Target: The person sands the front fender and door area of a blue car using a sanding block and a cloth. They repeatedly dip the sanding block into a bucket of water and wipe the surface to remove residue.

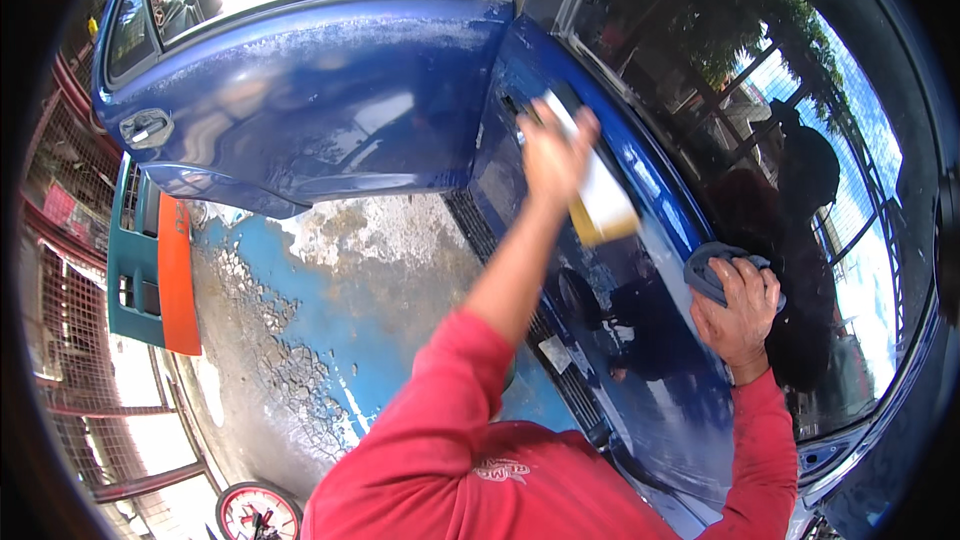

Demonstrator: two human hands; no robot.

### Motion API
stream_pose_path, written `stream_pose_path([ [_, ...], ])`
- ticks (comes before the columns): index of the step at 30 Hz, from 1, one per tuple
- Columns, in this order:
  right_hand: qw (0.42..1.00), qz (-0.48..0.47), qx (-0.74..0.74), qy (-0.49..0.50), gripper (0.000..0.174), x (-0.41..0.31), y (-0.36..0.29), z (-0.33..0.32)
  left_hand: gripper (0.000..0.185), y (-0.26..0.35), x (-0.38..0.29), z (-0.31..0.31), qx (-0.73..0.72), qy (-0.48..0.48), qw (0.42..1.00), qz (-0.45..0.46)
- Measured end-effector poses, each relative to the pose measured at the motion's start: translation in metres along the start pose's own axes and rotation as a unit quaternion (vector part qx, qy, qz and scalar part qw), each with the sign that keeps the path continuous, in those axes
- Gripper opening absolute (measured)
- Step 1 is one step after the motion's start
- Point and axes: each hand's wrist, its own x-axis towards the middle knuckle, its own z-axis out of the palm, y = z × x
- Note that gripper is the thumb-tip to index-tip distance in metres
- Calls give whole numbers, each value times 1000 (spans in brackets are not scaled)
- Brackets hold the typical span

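Note:
My left hand (553,157) grips a long white and yellow block (604,202), probably a sanding block, held against the blue car door (645,345) in front of me. Both hand and block are blurred. Farther right, my right hand (739,315) presses a folded grey-blue cloth (709,270) to the top edge of that door, just below the dark window glass (750,165). Dull, whitish patches mark parts of the door's paint, while other parts reflect like a mirror.
Another blue car door (337,97) stands swung out at the left, its paint worn along the top. A green and orange panel (176,270) leans near a red mesh fence (82,315). Broken concrete (277,322) litters the blue-painted floor; a red-rimmed wheel (259,514) is at bottom left.

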Motion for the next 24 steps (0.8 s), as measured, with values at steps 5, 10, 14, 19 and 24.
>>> stream_pose_path([
  [5,1000,4,-6,19,16,0,0,1,102,-11,62,-9,-31,-65,994,-88],
  [10,1000,4,-11,13,14,5,-4,-3,106,6,3,0,-20,-17,999,-26],
  [14,1000,-5,-15,-7,18,20,-9,-1,109,-25,79,-1,-19,10,999,-50],
  [19,998,-54,-41,-19,19,82,-11,40,74,-76,70,-31,-382,-31,912,-144],
  [24,985,-148,-85,1,21,198,-7,112,57,-175,-75,-68,-593,-35,694,-408],
])
